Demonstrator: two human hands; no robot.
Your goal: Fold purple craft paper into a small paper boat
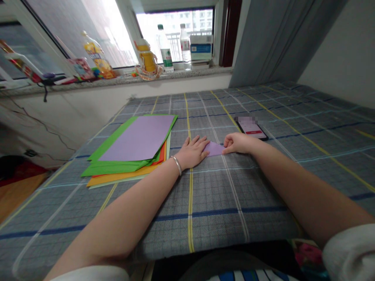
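Note:
A small folded piece of purple paper point(214, 149) lies on the plaid cloth between my hands. My left hand point(191, 151) rests flat on its left side with the fingers spread, and a silver bangle circles that wrist. At the paper's right corner, my right hand point(236, 143) is closed, pinching the edge between thumb and finger. The part of the paper under my left fingers is hidden. Left of my hands sits a stack of coloured sheets, with a purple sheet point(140, 136) on top of green sheets point(117, 168) and orange ones point(123, 178).
A phone point(251, 128) with a lit screen lies beyond my right hand. The grey plaid cloth point(216, 195) covers the surface. On the windowsill point(123, 80) stand bottles point(165, 50), a yellow cup point(148, 58) and a box point(200, 48). A grey curtain point(272, 43) hangs at the right.

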